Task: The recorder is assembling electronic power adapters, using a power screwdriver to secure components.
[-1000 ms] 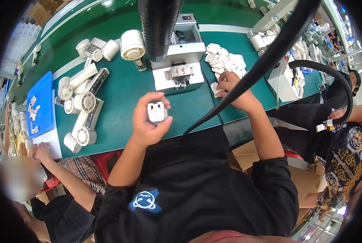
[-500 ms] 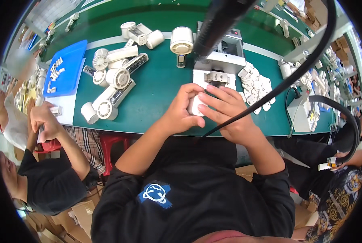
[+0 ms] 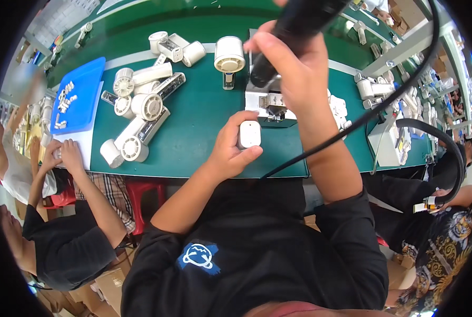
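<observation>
My left hand (image 3: 230, 145) holds a small white plastic piece with rounded corners (image 3: 250, 134), fingers behind it and thumb along its lower edge. Small dark holes show in its face. Raised in front of me, my right hand (image 3: 302, 63) is closed round a hanging black electric screwdriver (image 3: 265, 68); part of the grip is hidden behind the tool. Just below the tool lies a metal fixture (image 3: 274, 104) on a grey machine base, largely covered by my right arm. A white handheld fan (image 3: 229, 55) stands left of the fixture.
Several white fan bodies (image 3: 150, 107) lie piled to the left, beside a blue tray (image 3: 80, 98) with small parts. White plastic pieces (image 3: 338, 107) sit right of my forearm. A black cable (image 3: 362, 119) crosses the view. Co-workers sit on both sides; one's hands (image 3: 64, 156) rest nearby.
My right hand has left the white piece and moved up to the black screwdriver, taking hold of it. My left hand keeps the piece, whose face now shows.
</observation>
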